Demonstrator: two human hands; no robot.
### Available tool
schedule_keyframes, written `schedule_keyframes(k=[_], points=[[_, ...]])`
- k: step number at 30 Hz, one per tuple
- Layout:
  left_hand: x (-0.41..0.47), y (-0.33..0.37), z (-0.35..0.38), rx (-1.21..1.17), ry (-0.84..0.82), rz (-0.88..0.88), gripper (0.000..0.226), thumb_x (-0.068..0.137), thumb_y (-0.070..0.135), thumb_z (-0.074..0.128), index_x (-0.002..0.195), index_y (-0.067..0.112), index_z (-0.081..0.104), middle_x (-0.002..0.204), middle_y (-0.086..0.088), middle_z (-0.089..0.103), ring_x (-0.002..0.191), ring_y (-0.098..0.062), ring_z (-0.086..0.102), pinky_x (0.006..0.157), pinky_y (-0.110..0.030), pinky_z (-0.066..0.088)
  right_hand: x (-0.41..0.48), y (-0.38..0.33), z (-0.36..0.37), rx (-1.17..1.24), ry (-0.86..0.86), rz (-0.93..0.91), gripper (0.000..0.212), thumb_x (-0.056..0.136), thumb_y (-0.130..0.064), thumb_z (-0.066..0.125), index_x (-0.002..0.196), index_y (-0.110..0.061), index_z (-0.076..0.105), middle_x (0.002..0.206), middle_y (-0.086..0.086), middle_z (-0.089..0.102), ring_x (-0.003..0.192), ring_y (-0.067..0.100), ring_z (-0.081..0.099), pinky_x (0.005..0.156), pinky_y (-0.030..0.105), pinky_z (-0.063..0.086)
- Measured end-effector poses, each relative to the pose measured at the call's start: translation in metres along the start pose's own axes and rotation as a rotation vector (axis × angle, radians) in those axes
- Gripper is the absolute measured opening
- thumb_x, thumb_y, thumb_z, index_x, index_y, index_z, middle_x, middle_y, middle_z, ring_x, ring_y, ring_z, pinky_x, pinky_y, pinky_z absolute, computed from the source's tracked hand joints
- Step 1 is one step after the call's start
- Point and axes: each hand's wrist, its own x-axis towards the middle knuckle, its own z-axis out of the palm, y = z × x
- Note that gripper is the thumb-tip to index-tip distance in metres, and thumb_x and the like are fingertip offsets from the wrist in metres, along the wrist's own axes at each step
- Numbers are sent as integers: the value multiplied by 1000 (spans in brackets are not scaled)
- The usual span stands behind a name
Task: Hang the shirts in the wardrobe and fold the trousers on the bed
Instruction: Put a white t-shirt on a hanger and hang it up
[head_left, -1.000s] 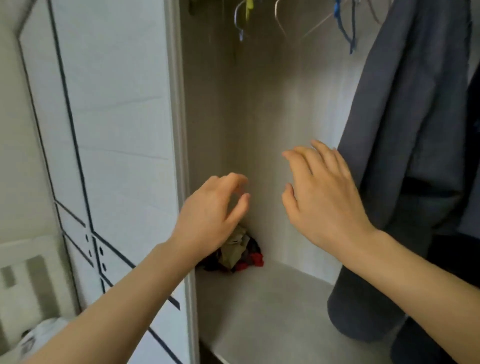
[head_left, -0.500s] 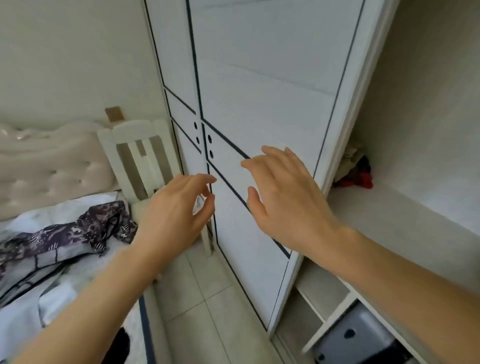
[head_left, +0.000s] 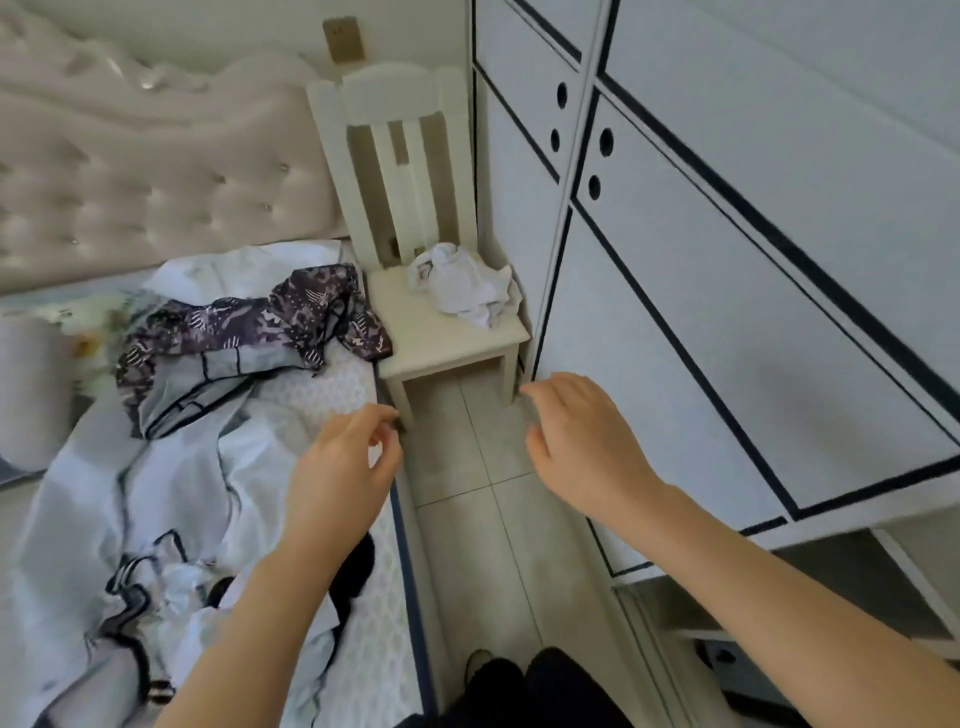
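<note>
A dark patterned garment (head_left: 249, 322) is seen crumpled on the bed (head_left: 379, 649); it is possibly a shirt, though its kind cannot be told. A white cloth (head_left: 467, 286) is heaped on the chair (head_left: 447, 353) between the bed and the wardrobe (head_left: 727, 312). The left hand (head_left: 337, 473) and right hand (head_left: 582, 447) are held out apart, fingers loosely curled, with nothing gripped.

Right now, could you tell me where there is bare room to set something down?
Free: the chair seat in front of the white cloth; the tiled floor between bed and wardrobe. Crowded: the bed, under the patterned garment and rumpled bedding.
</note>
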Motion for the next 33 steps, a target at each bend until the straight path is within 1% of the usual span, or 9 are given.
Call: schedule_keyframes(k=[3, 5, 7, 11, 16, 22, 26, 29, 33], points=[[11, -21, 21, -29, -50, -103, 19, 94, 15, 60, 113, 17, 65, 89, 5, 64, 86, -17, 59, 71, -37, 51, 19, 2, 33, -5, -139, 6, 36, 97, -17, 43, 130, -8, 53, 122, 8, 58, 122, 26, 46, 106, 34, 34], [19, -32, 32, -34, -80, -145, 18, 95, 17, 59, 111, 19, 65, 87, 10, 62, 84, -15, 58, 69, -36, 51, 34, 6, 50, -8, -193, 1, 35, 99, -20, 40, 130, -9, 52, 122, 6, 58, 121, 24, 46, 105, 33, 35], [29, -42, 46, -16, -106, -176, 17, 95, 20, 59, 110, 22, 65, 85, 16, 60, 84, -11, 57, 68, -35, 52, 52, 15, 61, 14, -225, 8, 37, 100, -21, 39, 133, -9, 50, 123, 7, 58, 119, 24, 47, 103, 33, 36], [67, -58, 74, -3, -158, -255, 18, 96, 23, 57, 112, 26, 63, 89, 13, 61, 83, -7, 57, 70, -33, 52, 103, 43, 83, 35, -252, 29, 39, 101, -23, 38, 136, -9, 49, 127, 6, 58, 120, 23, 48, 102, 31, 37], [143, -73, 114, 83, -217, -357, 21, 96, 24, 54, 114, 24, 65, 95, 4, 64, 83, -13, 59, 67, -30, 49, 182, 85, 113, -62, -413, -19, 30, 100, -20, 36, 122, -11, 53, 116, 5, 60, 107, 22, 52, 93, 33, 41], [243, -89, 150, 148, -338, -460, 25, 97, 23, 50, 119, 22, 62, 106, 2, 67, 90, -16, 61, 70, -29, 48, 283, 133, 133, -47, -428, -4, 27, 100, -20, 36, 119, -8, 52, 109, 7, 61, 101, 25, 54, 83, 33, 43], [299, -102, 171, 168, -394, -485, 25, 97, 24, 49, 119, 22, 61, 106, 2, 67, 92, -18, 60, 71, -31, 48, 344, 158, 151, -84, -449, 7, 19, 101, -20, 36, 107, -10, 50, 100, 7, 59, 93, 24, 55, 70, 30, 34], [342, -120, 187, 161, -467, -519, 24, 96, 26, 49, 116, 25, 61, 109, 2, 66, 94, -20, 60, 70, -30, 44, 389, 172, 170, -105, -466, 33, 16, 100, -20, 36, 103, -11, 49, 95, 6, 57, 90, 24, 54, 67, 30, 31], [404, -148, 207, 139, -589, -540, 22, 94, 25, 49, 112, 23, 62, 111, -4, 65, 100, -26, 61, 80, -34, 50, 449, 188, 200, -127, -488, 60, 14, 98, -20, 39, 103, -11, 49, 95, 5, 56, 88, 24, 53, 65, 31, 30]])
